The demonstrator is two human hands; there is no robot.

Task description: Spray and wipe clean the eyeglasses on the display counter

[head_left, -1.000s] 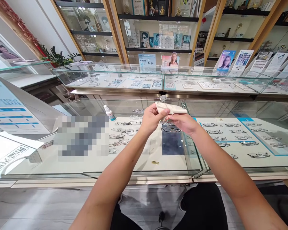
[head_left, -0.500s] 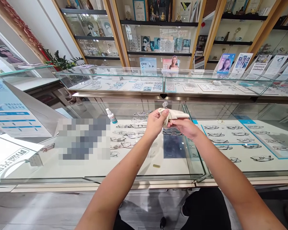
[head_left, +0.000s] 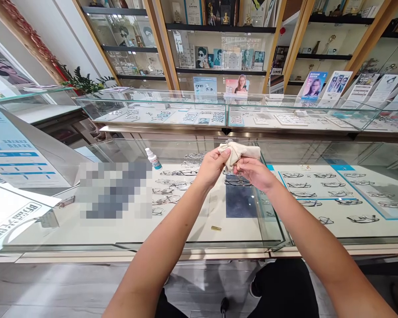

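Cream cloth [head_left: 250,152] — free end broader than before — between both hands [head_left: 215,165].

The person wears black trousers [head_left: 287,289] and a pale-edged dark shoe [head_left: 256,288], hands [head_left: 212,168] and forearms [head_left: 167,236] bare.

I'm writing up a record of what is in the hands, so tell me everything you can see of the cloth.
The cloth is cream, plain and looks soft and thin. It is bunched and creased on the left, with a flatter end reaching out to the right. The left hand grips its left part, thumb on top; the fingers of the right hand are at its lower edge. It is held above the glass counter. What it may wrap is mostly hidden.
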